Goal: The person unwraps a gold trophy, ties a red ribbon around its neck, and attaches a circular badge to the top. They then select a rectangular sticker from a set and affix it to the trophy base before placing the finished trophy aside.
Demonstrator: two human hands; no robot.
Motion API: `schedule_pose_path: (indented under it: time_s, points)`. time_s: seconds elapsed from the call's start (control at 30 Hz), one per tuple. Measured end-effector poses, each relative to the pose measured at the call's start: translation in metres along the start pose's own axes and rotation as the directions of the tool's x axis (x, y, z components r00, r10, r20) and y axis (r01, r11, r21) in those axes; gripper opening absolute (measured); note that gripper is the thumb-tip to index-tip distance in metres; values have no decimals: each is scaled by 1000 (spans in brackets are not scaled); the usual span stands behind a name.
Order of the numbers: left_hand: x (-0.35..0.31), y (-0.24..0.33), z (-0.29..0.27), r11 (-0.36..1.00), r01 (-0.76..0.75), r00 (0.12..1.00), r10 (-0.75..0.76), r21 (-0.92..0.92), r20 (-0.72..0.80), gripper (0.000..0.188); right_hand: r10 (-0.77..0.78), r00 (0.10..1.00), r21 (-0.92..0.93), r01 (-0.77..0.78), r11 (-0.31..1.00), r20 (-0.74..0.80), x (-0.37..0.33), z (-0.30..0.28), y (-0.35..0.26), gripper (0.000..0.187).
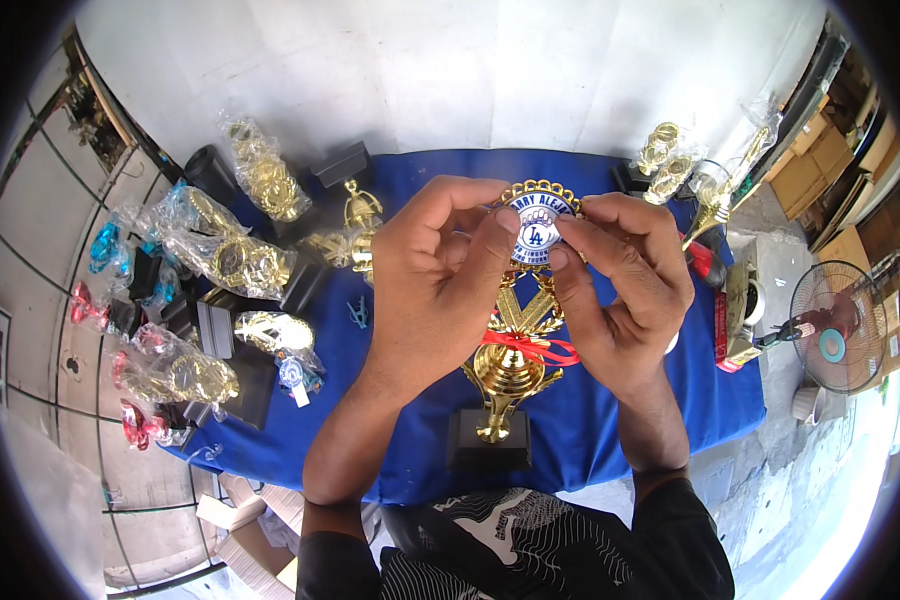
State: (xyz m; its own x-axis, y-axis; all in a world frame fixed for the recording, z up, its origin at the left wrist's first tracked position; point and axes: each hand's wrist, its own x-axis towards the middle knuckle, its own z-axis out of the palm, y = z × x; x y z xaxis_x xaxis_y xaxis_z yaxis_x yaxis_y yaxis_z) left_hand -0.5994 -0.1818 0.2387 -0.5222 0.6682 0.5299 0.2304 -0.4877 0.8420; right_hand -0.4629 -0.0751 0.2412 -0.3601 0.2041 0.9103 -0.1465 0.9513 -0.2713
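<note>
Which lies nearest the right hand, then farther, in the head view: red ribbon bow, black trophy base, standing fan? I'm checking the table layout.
1. Red ribbon bow: on the gold trophy stem, beside the right hand.
2. Black trophy base: below, near the table's front edge.
3. Standing fan: far right, on the floor.

Both forearms rise from the lower edge, meeting mid-frame. The left hand (435, 275) and right hand (620, 285) face each other, thumbs and forefingers pinched together; the remaining fingers seem loosely curled.

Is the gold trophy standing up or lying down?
Standing up. The gold trophy sits upright on its black base on the blue cloth, with both hands at its round top.
</note>
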Motion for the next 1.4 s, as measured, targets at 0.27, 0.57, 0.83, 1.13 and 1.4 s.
schedule_pose_path:
  time_s: [0.27,0.57,0.83,1.13,1.4]
  points:
    - [2,-1,4,1000,-20,999,20,-14,-26,11,100,995,26,-100,995,1,-4,-1,-6,26]
    - [0,2,4,1000,-26,999,26,7,-33,10,104,995,28,-104,994,9,-4,-3,-8,26]
    - [-1,3,5,999,-45,998,45,1,-38,9,99,995,21,-100,995,18,-4,-4,-8,27]
    - [-1,5,6,998,-50,998,51,24,-30,10,86,996,47,-87,995,26,2,-2,-10,28]
    - [-6,9,5,988,-150,988,148,40,46,28,41,999,7,-41,999,-35,2,0,-12,29]
